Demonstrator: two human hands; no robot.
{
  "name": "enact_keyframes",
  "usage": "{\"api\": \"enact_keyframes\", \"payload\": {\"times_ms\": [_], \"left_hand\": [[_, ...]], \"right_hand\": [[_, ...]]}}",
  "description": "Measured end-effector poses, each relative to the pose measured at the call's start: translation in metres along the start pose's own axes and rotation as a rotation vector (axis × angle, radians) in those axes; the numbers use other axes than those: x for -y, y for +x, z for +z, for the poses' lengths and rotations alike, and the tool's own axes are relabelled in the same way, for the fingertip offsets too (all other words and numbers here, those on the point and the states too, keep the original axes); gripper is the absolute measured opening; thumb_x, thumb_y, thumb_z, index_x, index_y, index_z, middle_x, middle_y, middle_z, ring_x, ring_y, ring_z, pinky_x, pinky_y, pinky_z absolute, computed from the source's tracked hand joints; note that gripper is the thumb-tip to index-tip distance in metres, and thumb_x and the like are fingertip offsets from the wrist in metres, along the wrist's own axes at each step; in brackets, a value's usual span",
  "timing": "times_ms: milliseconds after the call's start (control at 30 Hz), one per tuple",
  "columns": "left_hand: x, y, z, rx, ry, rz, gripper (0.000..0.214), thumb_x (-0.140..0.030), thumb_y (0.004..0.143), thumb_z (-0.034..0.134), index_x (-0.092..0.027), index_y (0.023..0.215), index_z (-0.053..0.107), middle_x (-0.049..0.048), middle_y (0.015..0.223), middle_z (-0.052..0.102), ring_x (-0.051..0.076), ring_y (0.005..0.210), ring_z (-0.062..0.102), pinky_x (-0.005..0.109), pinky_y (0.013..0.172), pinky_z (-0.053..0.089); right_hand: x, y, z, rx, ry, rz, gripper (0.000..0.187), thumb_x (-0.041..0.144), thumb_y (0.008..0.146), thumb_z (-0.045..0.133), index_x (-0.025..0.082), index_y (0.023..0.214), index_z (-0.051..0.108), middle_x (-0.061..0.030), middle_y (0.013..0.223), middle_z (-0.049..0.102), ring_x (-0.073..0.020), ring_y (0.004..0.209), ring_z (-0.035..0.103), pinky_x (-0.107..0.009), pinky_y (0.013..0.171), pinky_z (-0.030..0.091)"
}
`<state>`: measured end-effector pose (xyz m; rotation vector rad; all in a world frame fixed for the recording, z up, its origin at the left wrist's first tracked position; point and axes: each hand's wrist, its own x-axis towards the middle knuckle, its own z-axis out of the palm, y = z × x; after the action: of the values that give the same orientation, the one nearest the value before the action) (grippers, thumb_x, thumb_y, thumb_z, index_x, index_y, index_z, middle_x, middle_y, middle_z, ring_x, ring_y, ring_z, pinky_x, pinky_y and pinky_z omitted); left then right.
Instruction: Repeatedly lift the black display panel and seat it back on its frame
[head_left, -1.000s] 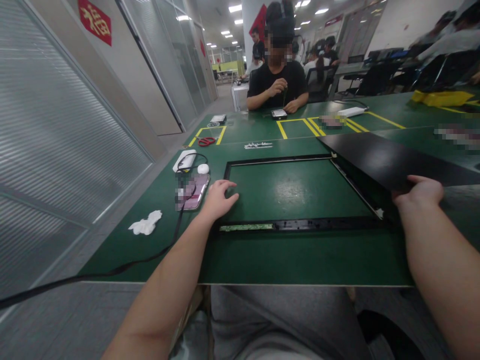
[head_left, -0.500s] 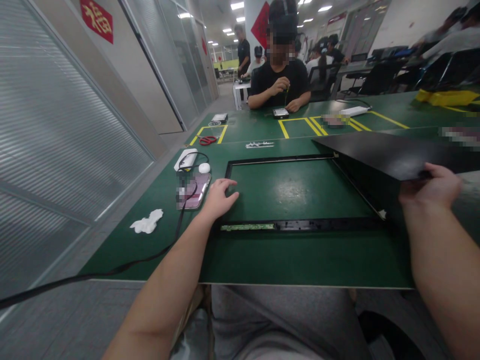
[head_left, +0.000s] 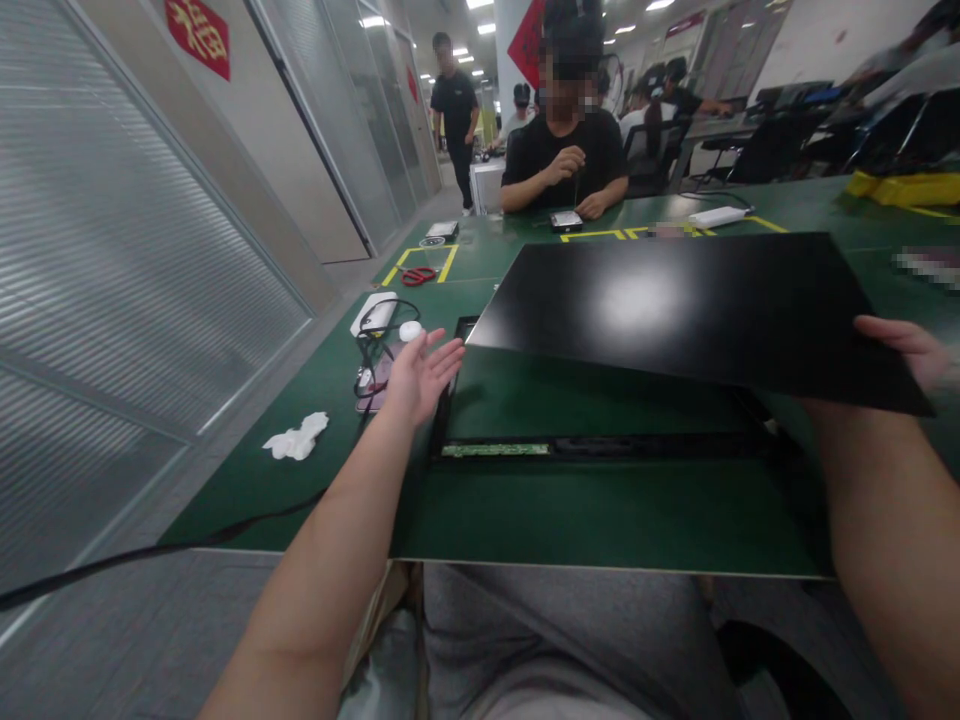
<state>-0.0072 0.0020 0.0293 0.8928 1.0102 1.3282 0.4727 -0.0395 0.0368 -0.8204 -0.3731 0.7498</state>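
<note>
Though aside earlier, black panel (head_left: 675, 300) now over frame (head_left: 600, 447), left hand (head_left: 416, 375) off.

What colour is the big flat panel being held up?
Glossy black: the panel shows clearest in the head view.

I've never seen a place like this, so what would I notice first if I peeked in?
The big shiny black panel grabs the eye: it hangs tilted over the middle of the green table, gripped at its right edge by the right hand. Under it lies a thin black frame, and the left hand is open beside the panel's left corner. Across the table sits a person in a black shirt.
</note>
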Motion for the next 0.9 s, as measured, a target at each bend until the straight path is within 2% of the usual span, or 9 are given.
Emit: {"api": "enact_keyframes", "payload": {"times_ms": [67,200,300,400,467,533,600,733,900], "left_hand": [[-0.006,-0.002,-0.002,0.034,-0.027,-0.071,0.048,-0.054,0.081,0.063,-0.017,0.112,0.066,0.0151,0.109,0.074,0.028,0.109,0.069,0.042,0.095,0.055],[-0.008,-0.005,-0.002,0.014,0.049,-0.097,0.038,-0.035,0.075,0.073,-0.015,0.107,0.071,0.0103,0.097,0.076,0.025,0.097,0.072,0.037,0.088,0.057],[-0.004,-0.005,0.001,0.033,0.082,-0.055,0.038,-0.030,0.071,0.077,-0.016,0.106,0.073,0.0087,0.101,0.077,0.026,0.103,0.070,0.037,0.091,0.056],[0.001,-0.002,0.000,0.088,0.082,-0.076,0.049,-0.030,0.067,0.079,-0.016,0.113,0.073,0.0090,0.104,0.077,0.031,0.104,0.071,0.042,0.089,0.057],[0.003,0.002,-0.003,0.099,0.061,-0.100,0.057,-0.029,0.064,0.080,-0.017,0.120,0.071,0.0088,0.103,0.078,0.032,0.100,0.072,0.043,0.086,0.058],[0.004,0.005,-0.007,0.080,0.047,-0.075,0.060,-0.029,0.064,0.079,-0.015,0.122,0.071,0.0088,0.103,0.078,0.031,0.098,0.073,0.039,0.084,0.059],[0.004,0.007,-0.009,0.065,0.032,-0.048,0.061,-0.028,0.064,0.079,-0.014,0.122,0.070,0.0087,0.102,0.078,0.030,0.098,0.073,0.037,0.082,0.059],[0.003,0.006,-0.007,0.008,0.025,0.012,0.059,-0.025,0.064,0.079,-0.014,0.122,0.070,0.0063,0.096,0.079,0.028,0.095,0.074,0.035,0.082,0.059],[0.003,0.001,-0.001,0.021,0.041,0.061,0.057,-0.025,0.067,0.079,-0.018,0.123,0.071,0.0035,0.098,0.079,0.028,0.097,0.074,0.036,0.086,0.059]], "right_hand": [[-0.001,0.006,-0.008,-0.023,-0.094,-0.036,0.012,0.010,0.066,0.057,0.019,0.065,0.065,-0.0060,0.085,0.070,-0.0250,0.083,0.070,-0.046,0.066,0.063],[0.003,0.017,-0.030,-0.016,-0.345,-0.179,0.025,-0.002,0.064,0.057,0.019,0.062,0.069,-0.0034,0.074,0.067,-0.0161,0.070,0.067,-0.028,0.057,0.059],[0.003,0.018,-0.034,0.050,-0.447,-0.119,0.027,-0.004,0.064,0.059,0.020,0.064,0.071,-0.0032,0.074,0.068,-0.0159,0.071,0.068,-0.025,0.056,0.058],[0.000,0.010,-0.021,0.043,-0.466,-0.058,0.023,-0.002,0.063,0.061,0.018,0.067,0.072,-0.0039,0.077,0.070,-0.0151,0.069,0.067,-0.025,0.056,0.058],[-0.003,0.002,-0.007,0.011,-0.481,0.110,0.018,0.001,0.062,0.063,0.017,0.067,0.070,-0.0041,0.075,0.070,-0.0149,0.062,0.066,-0.024,0.049,0.054],[-0.005,-0.007,0.005,0.103,-0.550,0.375,0.019,0.008,0.063,0.065,0.017,0.078,0.074,-0.0061,0.076,0.071,-0.0185,0.060,0.066,-0.027,0.044,0.053],[-0.007,-0.013,0.013,0.167,-0.687,0.454,0.028,0.010,0.063,0.070,0.019,0.089,0.076,-0.0059,0.078,0.073,-0.0198,0.059,0.067,-0.028,0.044,0.054],[-0.013,-0.017,0.013,0.151,-0.884,0.415,0.035,0.007,0.061,0.076,0.021,0.093,0.076,-0.0035,0.077,0.074,-0.0168,0.062,0.068,-0.025,0.050,0.056],[-0.018,-0.008,0.004,0.069,-0.889,0.319,0.040,0.006,0.056,0.082,0.020,0.093,0.077,-0.0037,0.077,0.074,-0.0155,0.064,0.068,-0.023,0.053,0.055]]}}
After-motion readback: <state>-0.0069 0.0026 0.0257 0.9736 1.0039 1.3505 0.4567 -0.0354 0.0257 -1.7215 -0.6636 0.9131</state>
